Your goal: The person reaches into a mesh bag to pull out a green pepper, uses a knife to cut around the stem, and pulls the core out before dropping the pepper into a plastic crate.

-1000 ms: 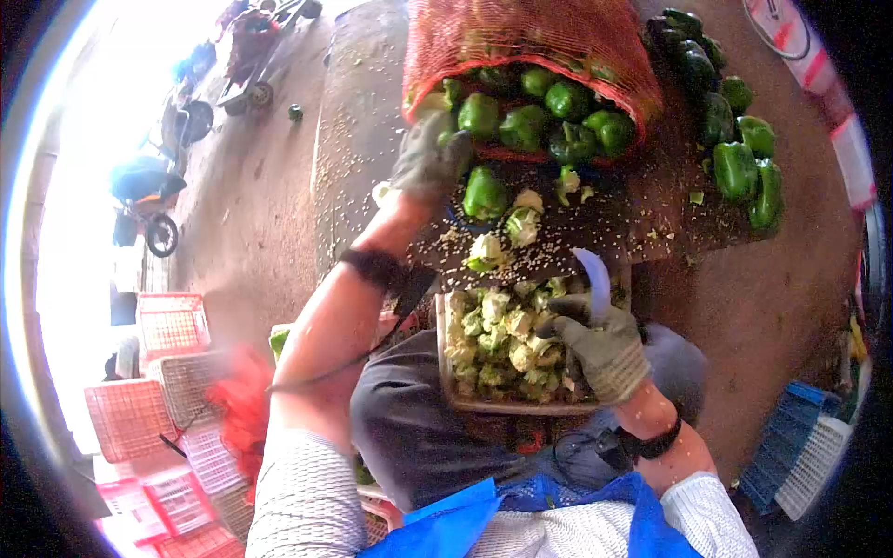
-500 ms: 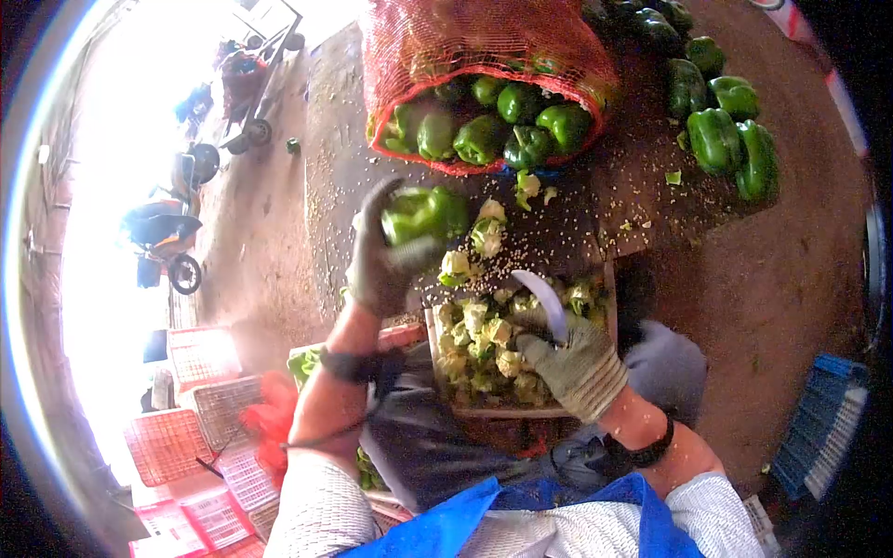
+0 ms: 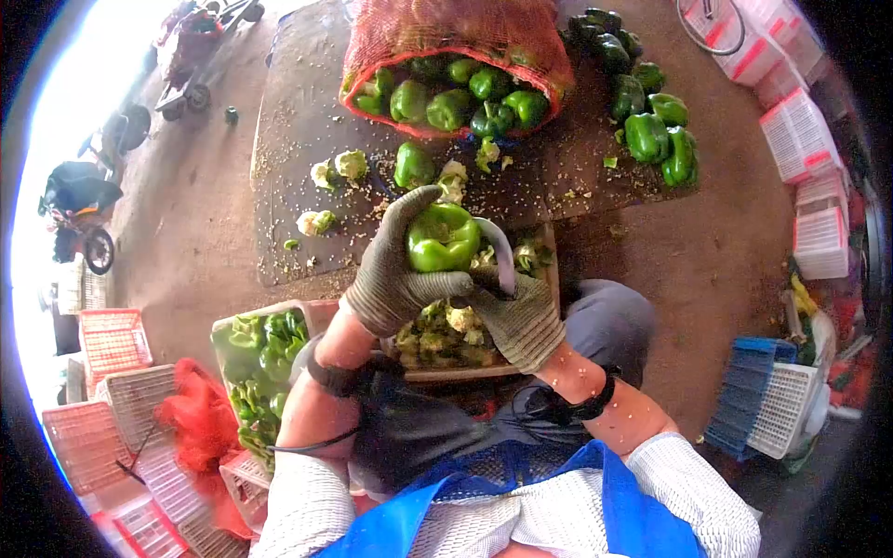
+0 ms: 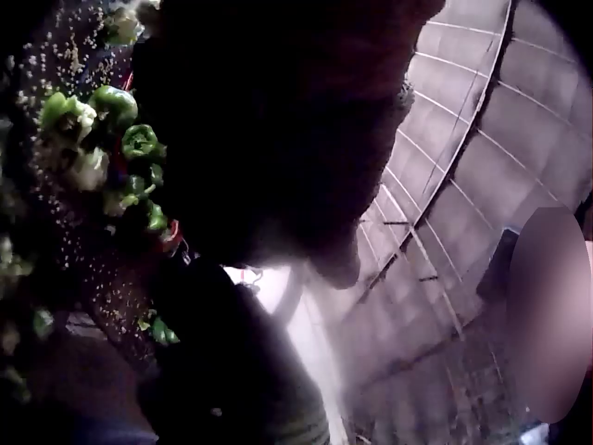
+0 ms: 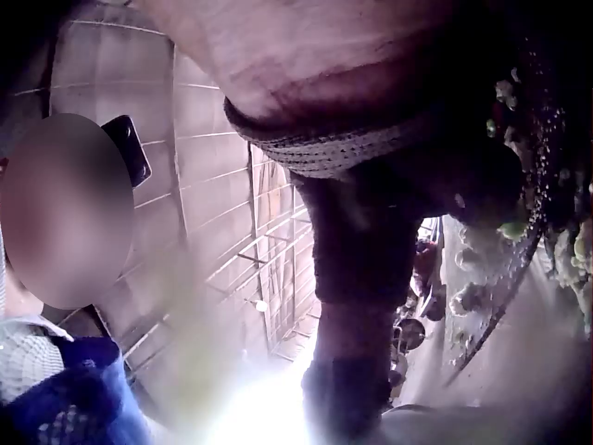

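Observation:
In the head view the gloved left hand grips a green pepper between thumb and fingers, above a crate of cut pepper cores. Close against its right side, the gloved right hand holds a knife with a curved pale blade, its blade beside the pepper. Another green pepper lies on the board beyond, near several pale cores and scattered seeds. Both wrist views are dark; the left hand shows there mostly as a silhouette.
A red mesh sack of green peppers lies open at the board's far side. More whole peppers are piled to its right. A crate of pepper pieces stands at left; stacked baskets are at right.
The left hand has come back from the sack's mouth with a pepper, now beside the right hand and knife. More cores are visible on the board's left as the head view has shifted.

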`<state>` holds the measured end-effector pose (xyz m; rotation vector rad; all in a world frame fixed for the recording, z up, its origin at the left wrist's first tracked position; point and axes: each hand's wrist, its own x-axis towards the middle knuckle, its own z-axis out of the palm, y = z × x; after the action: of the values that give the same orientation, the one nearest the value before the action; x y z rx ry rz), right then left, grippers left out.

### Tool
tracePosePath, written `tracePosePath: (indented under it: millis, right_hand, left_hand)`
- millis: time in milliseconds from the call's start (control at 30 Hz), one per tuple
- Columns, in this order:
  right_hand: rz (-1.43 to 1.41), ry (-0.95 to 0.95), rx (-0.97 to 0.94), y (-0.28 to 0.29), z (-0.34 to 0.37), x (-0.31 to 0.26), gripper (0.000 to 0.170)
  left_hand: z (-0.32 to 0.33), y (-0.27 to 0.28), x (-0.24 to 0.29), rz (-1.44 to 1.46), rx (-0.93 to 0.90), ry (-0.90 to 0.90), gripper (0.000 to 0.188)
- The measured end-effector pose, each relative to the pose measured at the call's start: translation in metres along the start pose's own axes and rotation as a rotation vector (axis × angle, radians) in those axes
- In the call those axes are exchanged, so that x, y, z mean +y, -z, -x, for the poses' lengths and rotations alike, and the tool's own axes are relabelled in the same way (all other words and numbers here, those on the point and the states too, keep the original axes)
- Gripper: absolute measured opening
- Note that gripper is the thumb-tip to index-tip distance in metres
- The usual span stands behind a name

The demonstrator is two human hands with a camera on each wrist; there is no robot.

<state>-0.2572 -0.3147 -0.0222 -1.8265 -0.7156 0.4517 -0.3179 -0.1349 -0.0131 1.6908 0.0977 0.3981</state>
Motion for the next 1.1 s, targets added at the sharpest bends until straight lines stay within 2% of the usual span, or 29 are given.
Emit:
tracePosePath:
  millis: [33,100,133,233,267,300,333,400,433,500,533,567,633,667,767,800,900,933,1033,1067,1100]
  right_hand:
    - [0.003,0.027,0.025,-0.004,0.001,0.002,0.026]
    - [0.008,0.081,0.068,-0.011,0.002,0.001,0.026]
    - [0.072,0.01,-0.008,-0.009,0.002,-0.012,0.024]
    - [0.198,0.088,-0.108,-0.022,0.006,-0.015,0.02]
    - [0.327,0.195,-0.093,-0.026,0.006,-0.002,0.015]
    - [0.458,0.3,-0.064,-0.03,0.006,0.011,0.011]
    - [0.462,0.357,-0.024,-0.035,0.004,0.007,0.012]
    - [0.363,0.211,0.028,-0.045,0.001,-0.012,0.012]
    - [0.316,0.233,0.028,-0.048,-0.003,-0.024,0.011]
    - [0.272,0.286,0.034,-0.054,-0.014,-0.043,0.01]
    - [0.279,0.315,0.038,-0.057,-0.018,-0.053,0.01]
    - [0.331,0.301,0.021,-0.063,-0.019,-0.052,0.009]
    - [0.434,0.272,-0.022,-0.076,-0.016,-0.047,0.009]
    - [0.478,0.303,-0.034,-0.08,-0.014,-0.049,0.013]
    - [0.663,0.393,-0.071,-0.087,-0.012,-0.035,0.017]
    - [0.906,0.521,-0.151,-0.086,-0.011,-0.029,0.019]
    - [1.021,0.45,-0.331,-0.09,-0.019,-0.031,0.02]
    - [0.82,0.361,-0.303,-0.092,-0.024,-0.024,0.021]
    - [0.396,-0.145,-0.388,-0.087,-0.02,-0.025,0.033]
    - [0.298,-0.019,-0.348,-0.079,-0.016,-0.02,0.052]
    - [0.373,0.054,-0.319,-0.07,-0.015,-0.008,0.067]
  left_hand:
    - [0.001,0.006,0.0,0.015,-0.022,0.039,0.097]
    - [0.004,0.014,0.007,-0.079,-0.067,0.004,0.097]
    - [0.006,0.017,0.01,-0.128,-0.091,-0.012,0.097]
    - [0.012,0.026,0.014,-0.154,-0.157,-0.008,0.102]
    - [0.012,0.028,0.019,-0.271,-0.154,-0.075,0.1]
    - [0.014,0.028,0.019,-0.221,-0.12,-0.073,0.1]
    - [0.016,0.028,0.019,-0.174,-0.083,-0.071,0.099]
    - [0.018,0.029,0.023,-0.063,0.007,-0.081,0.096]
    - [0.016,0.027,0.029,-0.056,0.111,-0.189,0.088]
    - [0.015,0.026,0.03,0.439,0.236,-0.052,0.085]
    - [0.013,0.025,0.032,0.555,0.284,-0.068,0.081]
    - [0.01,0.024,0.034,0.67,0.332,-0.09,0.078]
    - [0.009,0.032,0.026,0.66,0.357,-0.045,0.079]
    - [0.007,0.032,0.018,0.632,0.381,-0.059,0.071]
    - [0.003,0.028,0.008,0.846,0.381,-0.062,0.066]
    - [0.002,0.025,0.009,0.97,0.432,-0.017,0.061]
    - [-0.008,0.035,-0.002,1.307,0.443,0.114,0.062]
    - [-0.011,0.043,0.0,1.37,0.418,0.131,0.062]
    - [-0.022,0.066,-0.005,1.471,0.427,0.105,0.062]
    - [-0.023,0.07,-0.005,1.43,0.322,0.057,0.062]
    - [-0.023,0.072,-0.008,1.431,0.316,0.09,0.063]
